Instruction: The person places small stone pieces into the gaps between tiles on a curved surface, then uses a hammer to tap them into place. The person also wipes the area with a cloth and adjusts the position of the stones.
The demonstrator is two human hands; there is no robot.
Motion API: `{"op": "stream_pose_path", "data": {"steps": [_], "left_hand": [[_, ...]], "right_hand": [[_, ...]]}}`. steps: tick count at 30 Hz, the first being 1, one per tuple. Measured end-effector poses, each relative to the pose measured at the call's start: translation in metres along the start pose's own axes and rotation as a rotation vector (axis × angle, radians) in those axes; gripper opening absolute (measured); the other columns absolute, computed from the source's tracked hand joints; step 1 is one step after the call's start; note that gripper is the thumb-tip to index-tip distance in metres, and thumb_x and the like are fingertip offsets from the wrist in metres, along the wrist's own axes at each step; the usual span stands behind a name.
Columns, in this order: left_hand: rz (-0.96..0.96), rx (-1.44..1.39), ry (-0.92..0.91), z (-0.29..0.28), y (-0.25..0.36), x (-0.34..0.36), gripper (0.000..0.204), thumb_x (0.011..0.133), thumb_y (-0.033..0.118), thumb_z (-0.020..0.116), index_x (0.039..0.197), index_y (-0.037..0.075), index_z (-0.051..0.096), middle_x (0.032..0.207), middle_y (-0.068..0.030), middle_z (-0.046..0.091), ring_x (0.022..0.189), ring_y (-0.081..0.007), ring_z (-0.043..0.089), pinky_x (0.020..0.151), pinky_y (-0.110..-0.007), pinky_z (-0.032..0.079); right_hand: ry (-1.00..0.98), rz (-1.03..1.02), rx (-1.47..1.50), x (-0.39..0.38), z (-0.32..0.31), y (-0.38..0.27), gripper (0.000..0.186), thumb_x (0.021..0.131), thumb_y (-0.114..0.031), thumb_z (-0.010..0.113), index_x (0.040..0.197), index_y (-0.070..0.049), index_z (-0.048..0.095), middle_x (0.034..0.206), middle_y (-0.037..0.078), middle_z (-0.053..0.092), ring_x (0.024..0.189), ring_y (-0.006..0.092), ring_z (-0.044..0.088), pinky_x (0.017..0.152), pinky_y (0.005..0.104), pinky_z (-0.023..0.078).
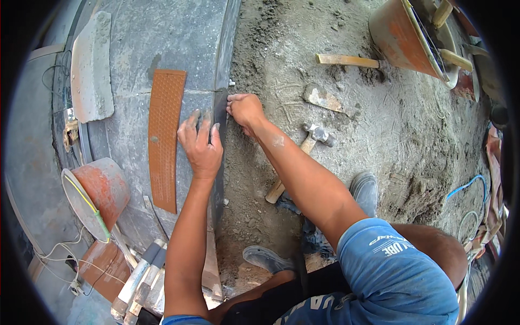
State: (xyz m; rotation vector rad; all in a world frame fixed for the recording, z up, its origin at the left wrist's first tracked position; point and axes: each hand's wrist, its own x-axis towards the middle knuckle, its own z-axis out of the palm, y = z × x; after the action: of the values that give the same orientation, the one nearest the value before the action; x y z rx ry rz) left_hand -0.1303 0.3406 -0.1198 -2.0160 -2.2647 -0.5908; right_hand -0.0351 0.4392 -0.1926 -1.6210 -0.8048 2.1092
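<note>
My left hand (200,146) is open, fingers a little bent and apart, on the top of a grey stone-like slab (130,49) close to its right edge. Just left of those fingers lies a long brown strip (165,141) with a raised pattern. Against the slab's side face, my right hand (246,112) is closed, with its fingertips at the joint line. Whatever it may pinch is hidden or too small to make out. Below the right forearm, a hammer (307,143) with a wooden handle rests on the sandy ground.
A dusty trowel blade (323,98) and a flat wooden piece (346,60) lie on the sand. An orange bucket (403,40) tilts at upper right; another bucket (105,189) lies tipped at left. A rough grey slab piece (92,70) and white pipes (138,276) flank the left side.
</note>
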Motion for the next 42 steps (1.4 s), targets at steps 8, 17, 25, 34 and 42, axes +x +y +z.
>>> {"op": "stream_pose_path", "data": {"steps": [8, 17, 25, 34, 42], "left_hand": [[-0.014, -0.004, -0.042, 0.0, 0.004, 0.003, 0.038, 0.076, 0.004, 0.07, 0.114, 0.005, 0.064, 0.122, -0.015, 0.055, 0.111, -0.0343, 0.047, 0.096, -0.045, 0.039], [-0.004, 0.031, -0.057, -0.001, 0.004, 0.0, 0.041, 0.076, 0.003, 0.07, 0.116, 0.005, 0.064, 0.121, -0.0158, 0.055, 0.11, -0.0347, 0.047, 0.095, -0.046, 0.039], [0.022, -0.028, 0.004, -0.004, -0.001, -0.001, 0.034, 0.072, 0.001, 0.067, 0.106, 0.003, 0.063, 0.121, -0.0157, 0.055, 0.111, -0.0362, 0.047, 0.096, -0.046, 0.039], [-0.04, -0.222, -0.096, -0.052, -0.015, -0.074, 0.052, 0.072, 0.003, 0.067, 0.121, 0.001, 0.048, 0.131, -0.0197, 0.046, 0.123, -0.0397, 0.042, 0.106, -0.048, 0.034], [-0.18, -0.13, -0.239, -0.125, -0.028, -0.245, 0.054, 0.072, 0.01, 0.071, 0.118, -0.003, 0.047, 0.132, -0.0235, 0.043, 0.125, -0.0405, 0.04, 0.105, -0.047, 0.035]], "right_hand": [[0.018, -0.019, -0.07, 0.011, -0.003, 0.007, 0.028, 0.083, -0.006, 0.052, 0.104, -0.004, 0.07, 0.086, 0.017, 0.07, 0.064, 0.0272, 0.067, 0.056, 0.0364, 0.052], [0.06, -0.154, -0.059, 0.011, 0.002, 0.019, 0.026, 0.083, -0.006, 0.059, 0.106, -0.001, 0.07, 0.092, 0.018, 0.07, 0.083, 0.0246, 0.069, 0.074, 0.0311, 0.053], [-0.211, -0.083, 0.002, -0.011, -0.02, -0.009, 0.032, 0.088, 0.001, 0.055, 0.119, 0.008, 0.059, 0.103, 0.012, 0.068, 0.089, 0.0158, 0.065, 0.077, 0.0244, 0.051], [0.044, -0.737, -0.703, -0.082, -0.083, 0.002, 0.028, 0.086, -0.013, 0.064, 0.109, 0.003, 0.065, 0.1, 0.017, 0.069, 0.087, 0.0245, 0.068, 0.079, 0.0335, 0.053], [0.294, -0.918, -1.161, -0.141, -0.132, 0.02, 0.026, 0.084, -0.018, 0.065, 0.105, -0.002, 0.065, 0.105, 0.018, 0.063, 0.099, 0.0352, 0.06, 0.089, 0.0404, 0.047]]}}
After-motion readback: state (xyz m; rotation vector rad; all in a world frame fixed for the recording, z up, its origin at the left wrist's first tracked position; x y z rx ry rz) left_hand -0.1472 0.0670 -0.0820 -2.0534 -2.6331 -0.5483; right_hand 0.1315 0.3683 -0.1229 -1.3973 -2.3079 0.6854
